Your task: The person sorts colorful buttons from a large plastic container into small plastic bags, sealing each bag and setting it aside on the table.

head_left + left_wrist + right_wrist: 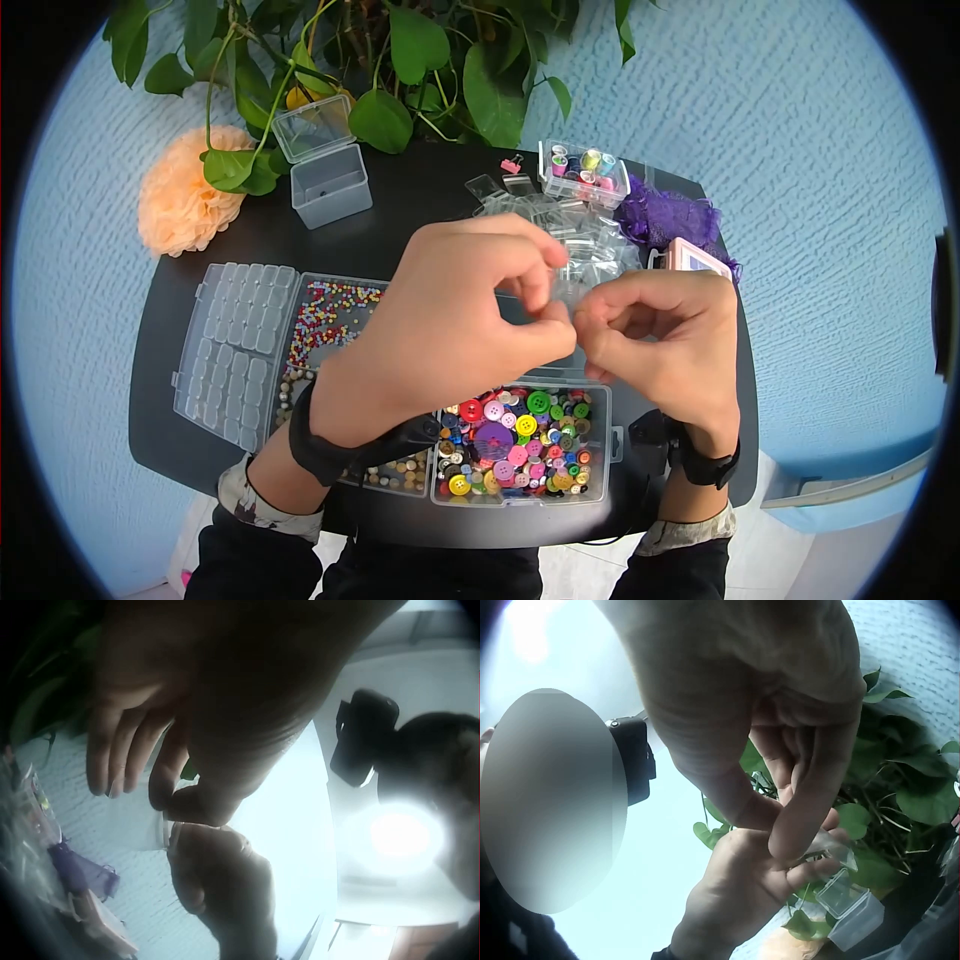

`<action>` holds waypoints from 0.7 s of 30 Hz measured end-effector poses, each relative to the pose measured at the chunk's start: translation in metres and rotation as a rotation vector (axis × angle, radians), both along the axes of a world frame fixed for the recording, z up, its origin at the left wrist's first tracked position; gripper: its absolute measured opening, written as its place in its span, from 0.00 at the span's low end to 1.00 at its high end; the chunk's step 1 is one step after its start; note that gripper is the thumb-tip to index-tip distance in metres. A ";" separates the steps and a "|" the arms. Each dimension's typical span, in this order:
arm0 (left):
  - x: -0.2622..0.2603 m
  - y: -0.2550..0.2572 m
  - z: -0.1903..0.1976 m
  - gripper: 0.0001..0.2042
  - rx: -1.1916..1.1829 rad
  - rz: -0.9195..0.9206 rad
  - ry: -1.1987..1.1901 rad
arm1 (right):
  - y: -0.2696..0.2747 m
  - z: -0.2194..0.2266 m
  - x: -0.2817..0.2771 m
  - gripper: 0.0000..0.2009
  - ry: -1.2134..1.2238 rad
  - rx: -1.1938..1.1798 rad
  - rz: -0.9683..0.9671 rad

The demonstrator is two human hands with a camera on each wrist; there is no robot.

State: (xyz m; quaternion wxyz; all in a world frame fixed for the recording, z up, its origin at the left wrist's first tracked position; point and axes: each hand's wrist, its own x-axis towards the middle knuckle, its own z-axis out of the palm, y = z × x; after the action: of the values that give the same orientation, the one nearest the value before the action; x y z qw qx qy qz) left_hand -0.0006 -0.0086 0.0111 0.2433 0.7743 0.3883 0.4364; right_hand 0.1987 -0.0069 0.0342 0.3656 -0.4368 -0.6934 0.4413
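My left hand (455, 300) and right hand (670, 335) meet above the table, fingertips close together. Between them is a small clear plastic zip bag (139, 825); both hands pinch its edge between thumb and forefinger. The left hand's other fingers spread behind the bag in the left wrist view. A corner of the bag (840, 851) shows past the fingertips in the right wrist view. Below the hands lies a clear box of mixed buttons (607, 460). A pile of similar clear bags (600, 250) lies just behind the hands.
An organizer (235, 350) with its lid open holds small beads at left. Behind it stand an open clear box (330, 190) and a peach paper flower (190, 195). A box of thread spools (585, 172), a purple mesh pouch (670, 215) and a leafy plant (420, 45) line the back.
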 end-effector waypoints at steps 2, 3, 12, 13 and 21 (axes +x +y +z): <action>0.006 -0.002 0.003 0.06 -0.181 -0.001 -0.190 | 0.001 -0.001 -0.001 0.03 0.001 -0.006 -0.024; 0.005 -0.001 0.002 0.06 -0.181 -0.002 -0.190 | 0.001 -0.001 0.000 0.03 0.038 -0.024 -0.026; -0.003 0.001 -0.007 0.10 0.210 -0.094 0.153 | 0.006 0.001 0.006 0.03 0.089 -0.040 0.007; -0.003 0.004 -0.010 0.11 0.259 -0.083 0.145 | 0.007 -0.003 0.005 0.04 0.088 -0.003 0.032; 0.001 0.008 -0.005 0.07 0.244 0.371 -0.078 | 0.020 -0.014 -0.001 0.28 0.059 0.299 0.029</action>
State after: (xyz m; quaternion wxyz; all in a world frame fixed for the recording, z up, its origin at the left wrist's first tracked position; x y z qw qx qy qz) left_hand 0.0000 -0.0006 0.0062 0.0782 0.6956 0.4589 0.5471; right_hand 0.1973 0.0126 0.0201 0.4406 -0.3543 -0.7465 0.3508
